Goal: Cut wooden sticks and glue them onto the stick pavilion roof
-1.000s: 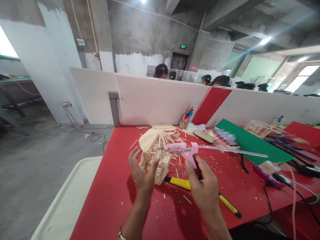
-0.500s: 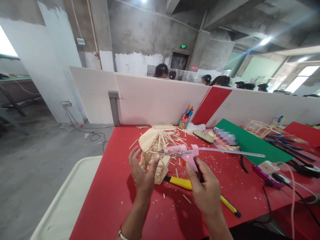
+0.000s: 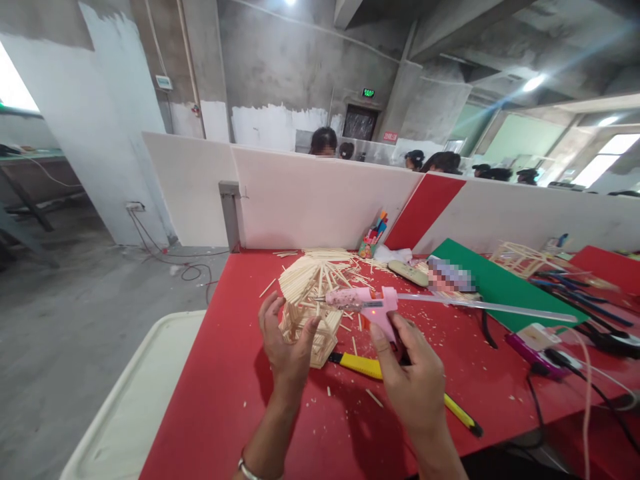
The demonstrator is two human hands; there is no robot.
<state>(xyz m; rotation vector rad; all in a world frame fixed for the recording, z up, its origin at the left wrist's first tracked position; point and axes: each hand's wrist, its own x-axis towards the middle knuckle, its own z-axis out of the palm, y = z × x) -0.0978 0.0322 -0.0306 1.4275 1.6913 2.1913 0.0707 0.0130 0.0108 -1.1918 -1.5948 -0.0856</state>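
Observation:
A small house model made of thin wooden sticks (image 3: 313, 330), with a fan-like roof of sticks, stands on the red table. My left hand (image 3: 287, 340) steadies it, fingers at its left side and thumb across the front. In my right hand (image 3: 413, 367) is a pink hot glue gun (image 3: 383, 310), gripped by its handle, a small orange light glowing on it. Its nozzle points left, at the roof's lower front edge; whether it touches cannot be made out. A long clear glue stick (image 3: 490, 307) juts from the gun's back.
A yellow utility knife (image 3: 363, 365) lies below the model, partly behind my right hand. Loose sticks (image 3: 327, 255), a pen cup (image 3: 369, 245), a green board (image 3: 460, 267) and a purple power strip (image 3: 535, 357) with cords are on the table. A white partition (image 3: 315, 197) stands behind.
The clear glue stick now reaches farther right out of the gun's back. The glue gun has tilted slightly. My left hand and the model have hardly moved.

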